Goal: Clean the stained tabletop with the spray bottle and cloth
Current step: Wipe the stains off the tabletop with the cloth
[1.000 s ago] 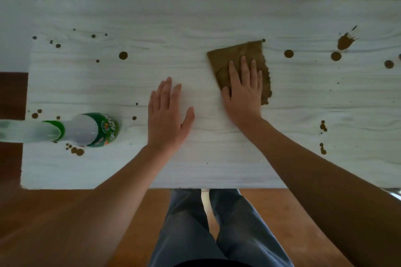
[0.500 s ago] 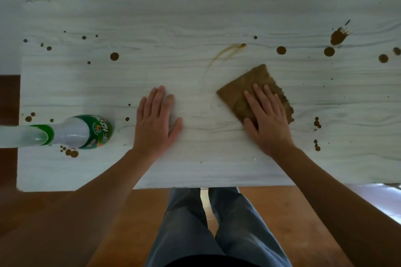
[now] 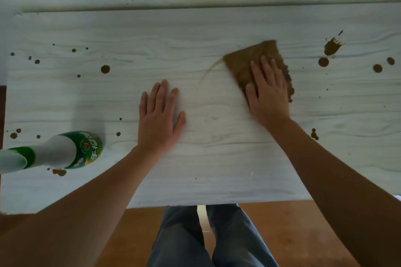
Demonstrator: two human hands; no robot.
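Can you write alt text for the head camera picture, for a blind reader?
A person's right hand presses a brown cloth onto a white wood-grain tabletop dotted with brown stains. The left hand lies flat nearby, and a green spray bottle stands at the left.

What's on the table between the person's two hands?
Only bare tabletop and a faint brown smear at the cloth's corner, seen in the head view.

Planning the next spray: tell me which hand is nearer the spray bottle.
Left. The left hand lies flat on the tabletop, to the right of the spray bottle; the right hand presses the cloth farther right, beyond the left hand.
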